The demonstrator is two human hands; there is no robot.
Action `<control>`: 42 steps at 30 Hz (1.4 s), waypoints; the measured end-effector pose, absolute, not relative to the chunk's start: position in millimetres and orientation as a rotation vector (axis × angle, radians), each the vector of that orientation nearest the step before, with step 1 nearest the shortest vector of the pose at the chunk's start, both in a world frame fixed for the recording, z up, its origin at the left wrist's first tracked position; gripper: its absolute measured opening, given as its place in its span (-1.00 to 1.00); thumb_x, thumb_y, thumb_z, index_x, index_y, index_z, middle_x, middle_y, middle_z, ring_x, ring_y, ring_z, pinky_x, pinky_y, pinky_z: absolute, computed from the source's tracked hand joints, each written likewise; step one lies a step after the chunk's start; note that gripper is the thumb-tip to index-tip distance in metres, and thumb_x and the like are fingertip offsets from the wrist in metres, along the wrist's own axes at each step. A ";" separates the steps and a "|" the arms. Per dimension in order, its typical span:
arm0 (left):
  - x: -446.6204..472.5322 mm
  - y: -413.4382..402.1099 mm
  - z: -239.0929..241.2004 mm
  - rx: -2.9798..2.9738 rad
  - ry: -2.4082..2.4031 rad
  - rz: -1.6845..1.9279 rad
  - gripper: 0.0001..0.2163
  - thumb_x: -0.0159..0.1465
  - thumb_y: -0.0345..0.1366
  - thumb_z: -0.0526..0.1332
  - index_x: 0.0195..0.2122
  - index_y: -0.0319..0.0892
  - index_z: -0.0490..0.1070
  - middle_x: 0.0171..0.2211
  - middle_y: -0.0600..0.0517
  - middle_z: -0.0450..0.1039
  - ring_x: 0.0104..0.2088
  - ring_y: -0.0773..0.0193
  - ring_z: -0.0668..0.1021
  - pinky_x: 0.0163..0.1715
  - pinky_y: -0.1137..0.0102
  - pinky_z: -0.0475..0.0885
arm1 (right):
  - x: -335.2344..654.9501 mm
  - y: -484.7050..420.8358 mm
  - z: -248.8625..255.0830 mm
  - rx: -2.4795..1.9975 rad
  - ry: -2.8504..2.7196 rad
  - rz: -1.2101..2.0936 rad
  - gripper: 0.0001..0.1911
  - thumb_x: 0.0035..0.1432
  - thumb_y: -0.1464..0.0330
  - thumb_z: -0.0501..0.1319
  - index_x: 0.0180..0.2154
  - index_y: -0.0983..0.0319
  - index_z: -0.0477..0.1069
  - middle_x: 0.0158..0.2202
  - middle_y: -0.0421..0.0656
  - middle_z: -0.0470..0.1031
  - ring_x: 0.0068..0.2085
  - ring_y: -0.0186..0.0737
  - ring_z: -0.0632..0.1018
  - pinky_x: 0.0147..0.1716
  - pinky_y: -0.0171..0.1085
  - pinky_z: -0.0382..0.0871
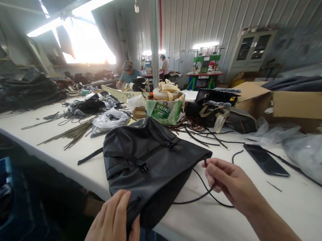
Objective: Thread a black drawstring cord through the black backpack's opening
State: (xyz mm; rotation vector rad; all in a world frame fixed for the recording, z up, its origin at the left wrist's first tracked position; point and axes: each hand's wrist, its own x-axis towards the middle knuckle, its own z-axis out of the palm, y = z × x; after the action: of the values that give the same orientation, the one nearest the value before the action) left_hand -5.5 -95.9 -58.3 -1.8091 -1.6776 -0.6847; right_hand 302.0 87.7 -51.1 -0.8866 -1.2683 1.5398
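A black backpack [144,153] with buckled straps lies on the white table, its open mouth toward me. My left hand [112,228] is closed on the near left edge of that mouth, thumb below and fingers on top. At the right corner of the mouth, my right hand [222,177] pinches a thin black cord [195,199] between thumb and fingers. The cord loops over the table below the hand and runs under the bag's edge. Small eyelets dot the fabric along the mouth, and a short bit of cord shows beside my left fingers.
A phone [265,159] lies right of my right hand, near clear plastic bags [321,159]. Behind the backpack are a green packet [164,110] with rolled webbing and loose cords. A cardboard box [308,104] stands right; a blue crate [11,193] sits left. People work farther back.
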 end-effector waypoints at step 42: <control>35.9 -2.6 -15.2 -2.249 -2.175 -0.733 -0.77 0.46 -0.42 0.19 -0.11 -0.09 0.67 -0.10 -0.05 0.71 -0.06 0.00 0.70 0.00 0.17 0.48 | 210.8 51.3 -57.4 -1.115 -1.787 0.944 -0.76 0.25 0.30 0.28 -0.47 0.19 0.44 -0.54 -0.27 0.42 -0.47 -0.30 0.39 -0.44 -0.26 0.19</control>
State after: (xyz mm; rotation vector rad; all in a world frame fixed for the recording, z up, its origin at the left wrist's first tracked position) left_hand 35.9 -2.6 -15.2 -2.2489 -2.1750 -0.7331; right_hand 210.8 51.3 -57.4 -1.1154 -1.7870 0.9442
